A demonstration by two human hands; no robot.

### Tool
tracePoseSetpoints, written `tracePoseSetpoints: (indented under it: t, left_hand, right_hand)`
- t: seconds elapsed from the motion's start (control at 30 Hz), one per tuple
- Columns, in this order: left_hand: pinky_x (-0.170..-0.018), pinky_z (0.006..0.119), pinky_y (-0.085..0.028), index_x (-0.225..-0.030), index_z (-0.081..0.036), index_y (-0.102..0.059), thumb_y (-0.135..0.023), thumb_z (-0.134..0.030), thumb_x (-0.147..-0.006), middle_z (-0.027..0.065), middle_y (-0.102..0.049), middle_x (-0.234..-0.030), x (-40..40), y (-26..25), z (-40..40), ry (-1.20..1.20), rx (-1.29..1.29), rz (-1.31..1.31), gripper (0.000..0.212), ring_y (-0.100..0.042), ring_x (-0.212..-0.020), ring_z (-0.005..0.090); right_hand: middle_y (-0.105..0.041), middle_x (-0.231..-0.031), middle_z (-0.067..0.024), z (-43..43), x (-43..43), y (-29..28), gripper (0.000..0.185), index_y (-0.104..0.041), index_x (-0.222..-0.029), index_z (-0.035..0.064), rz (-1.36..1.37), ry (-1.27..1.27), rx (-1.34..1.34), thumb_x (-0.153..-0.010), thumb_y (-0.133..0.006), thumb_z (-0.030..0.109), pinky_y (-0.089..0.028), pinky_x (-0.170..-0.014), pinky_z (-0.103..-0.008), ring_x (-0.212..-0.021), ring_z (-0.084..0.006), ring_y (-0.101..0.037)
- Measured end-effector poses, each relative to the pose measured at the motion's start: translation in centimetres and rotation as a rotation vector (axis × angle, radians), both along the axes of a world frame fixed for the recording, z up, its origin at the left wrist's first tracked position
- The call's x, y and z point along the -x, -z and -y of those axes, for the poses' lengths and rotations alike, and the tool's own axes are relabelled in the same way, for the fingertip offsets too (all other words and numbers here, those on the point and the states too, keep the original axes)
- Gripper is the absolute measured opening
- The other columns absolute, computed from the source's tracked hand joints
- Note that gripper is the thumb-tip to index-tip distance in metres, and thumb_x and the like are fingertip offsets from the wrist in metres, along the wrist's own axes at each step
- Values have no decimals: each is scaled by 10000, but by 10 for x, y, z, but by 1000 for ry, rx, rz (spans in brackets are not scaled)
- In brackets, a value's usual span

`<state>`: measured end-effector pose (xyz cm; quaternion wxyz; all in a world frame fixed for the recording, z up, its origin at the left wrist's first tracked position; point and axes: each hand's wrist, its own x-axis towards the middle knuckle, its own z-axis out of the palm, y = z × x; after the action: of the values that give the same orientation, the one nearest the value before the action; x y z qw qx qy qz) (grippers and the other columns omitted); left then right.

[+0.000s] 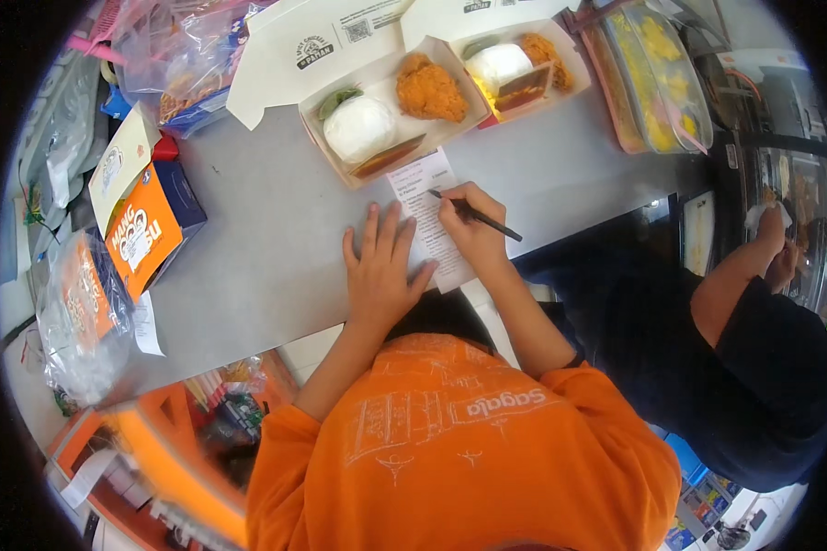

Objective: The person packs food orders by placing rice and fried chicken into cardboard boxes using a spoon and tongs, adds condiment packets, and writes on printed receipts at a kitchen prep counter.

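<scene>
A printed paper receipt [424, 220] lies on the grey metal counter [269, 206] in front of me. My left hand [384, 265] is flat with its fingers spread, the thumb and fingertips at the receipt's left edge. A black pen [486, 220] is held in my right hand [474, 224], its tip at the upper part of the receipt. Just beyond the paper stands an open cardboard meal box [317, 144] with wrapped white rice [360, 129], fried chicken [429, 89], a sauce sachet and something green. A second open meal box [579, 79] with similar food stands to its right.
An orange and navy food box [145, 231] and a plastic-bagged box [86, 310] stand at the left. Plastic bags [179, 55] lie at the upper left, a clear-lidded container [651, 82] at the upper right. A person in dark clothes [751, 386] works close by at the right.
</scene>
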<state>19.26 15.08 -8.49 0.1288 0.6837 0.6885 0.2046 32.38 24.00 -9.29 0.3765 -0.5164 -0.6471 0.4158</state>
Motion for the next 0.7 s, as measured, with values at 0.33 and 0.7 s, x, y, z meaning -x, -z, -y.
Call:
tracePoseSetpoints:
  t: [0.33,0.7]
  left_hand:
    - [-992,502,-215,-1188,-70,-522,-637,-402,-735,58,-479,-1243,0,2,2,23,-37,-31,574,-355,-1241,280]
    - [-1000,516,-194,-1214,-72,-508,-619,-418,-740,49,-465,-1274,1,4,4,32,-21,-35,596,-339,-1257,271]
  right_hand:
    - [-573,-649,-79,4,-3,12,72,-591,-788,6,8,91,-65,-723,-620,15,-449,-520,-235,-550,-113,-541]
    - [-573,-649,-80,20,11,8,54,-592,-778,4,-73,3,23,-741,-618,34,-440,-514,-244,-547,-116,-538]
